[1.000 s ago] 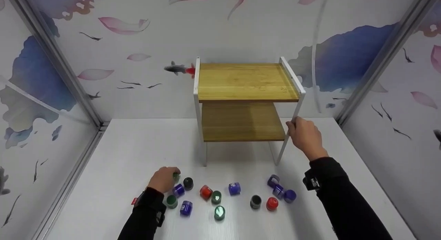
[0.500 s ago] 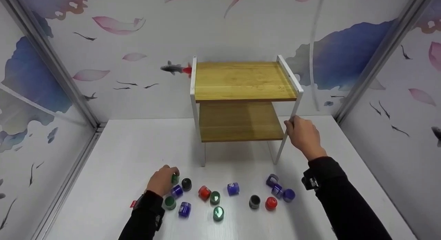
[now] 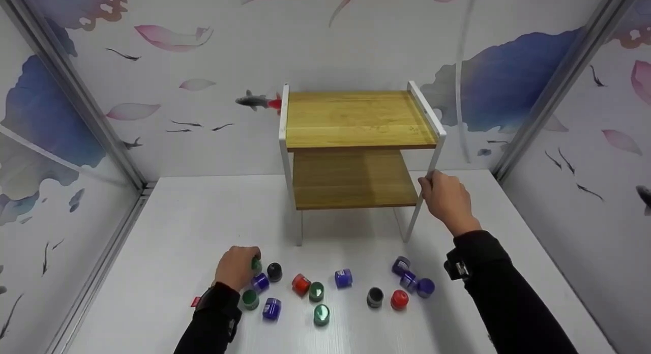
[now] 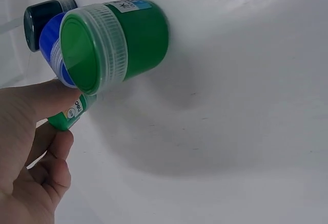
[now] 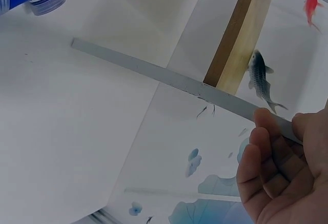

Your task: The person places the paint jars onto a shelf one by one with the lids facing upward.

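My left hand pinches a small green paint jar between thumb and fingers, low at the left of the table. Close beside it in the left wrist view are a larger-looking green jar, a blue jar and a dark jar. My right hand grips the white front leg of a two-tier shelf, its thumb and fingers around the bar in the right wrist view. The shelf has a wooden top board and a wooden lower board.
Several more jars lie across the front of the table: red jars, green jars, a dark jar and a blue cluster at the right. Patterned walls enclose the back and sides.
The head view has shifted slightly, moving the whole scene a little to the left. My left hand stays on the green jar and my right hand stays on the shelf leg.
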Action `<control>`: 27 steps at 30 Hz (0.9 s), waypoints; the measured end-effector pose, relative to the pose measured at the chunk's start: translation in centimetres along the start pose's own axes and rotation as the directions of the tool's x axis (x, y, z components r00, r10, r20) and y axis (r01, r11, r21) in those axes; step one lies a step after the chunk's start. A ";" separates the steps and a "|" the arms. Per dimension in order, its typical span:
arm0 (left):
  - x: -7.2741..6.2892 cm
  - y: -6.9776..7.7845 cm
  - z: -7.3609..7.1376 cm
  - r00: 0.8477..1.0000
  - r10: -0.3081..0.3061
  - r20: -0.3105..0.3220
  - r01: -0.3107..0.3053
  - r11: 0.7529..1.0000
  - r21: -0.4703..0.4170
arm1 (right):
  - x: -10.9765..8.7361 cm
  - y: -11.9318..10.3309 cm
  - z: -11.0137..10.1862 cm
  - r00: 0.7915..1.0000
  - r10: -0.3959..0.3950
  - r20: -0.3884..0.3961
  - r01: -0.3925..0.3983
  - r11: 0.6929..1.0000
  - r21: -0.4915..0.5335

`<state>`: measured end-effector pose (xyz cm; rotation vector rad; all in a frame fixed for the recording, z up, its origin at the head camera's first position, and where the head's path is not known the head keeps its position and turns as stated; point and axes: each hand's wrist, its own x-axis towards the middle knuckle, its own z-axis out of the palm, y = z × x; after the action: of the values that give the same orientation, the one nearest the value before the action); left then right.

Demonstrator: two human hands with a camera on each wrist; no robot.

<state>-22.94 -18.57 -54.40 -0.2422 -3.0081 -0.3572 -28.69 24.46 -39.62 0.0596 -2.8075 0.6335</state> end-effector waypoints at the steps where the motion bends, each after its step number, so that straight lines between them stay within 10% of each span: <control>1: 0.0 -0.1 0.0 1.000 -0.008 0.006 0.008 1.000 -0.017 | 0.0 0.0 0.0 1.000 0.001 0.003 -0.001 1.000 0.000; 19: 0.0 -0.1 0.4 0.996 -0.043 0.077 0.052 0.992 -0.116 | -0.1 0.2 -0.3 1.000 0.012 -0.005 -0.012 1.000 -0.010; 27: 0.0 -0.6 0.6 1.000 -0.019 -0.016 0.017 0.995 -0.100 | -0.2 0.0 0.1 0.999 -0.021 -0.024 0.021 1.000 0.009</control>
<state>-23.05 -19.03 -55.12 -0.2188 -2.9812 -0.5092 -28.48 24.39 -39.78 0.0826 -2.7773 0.6374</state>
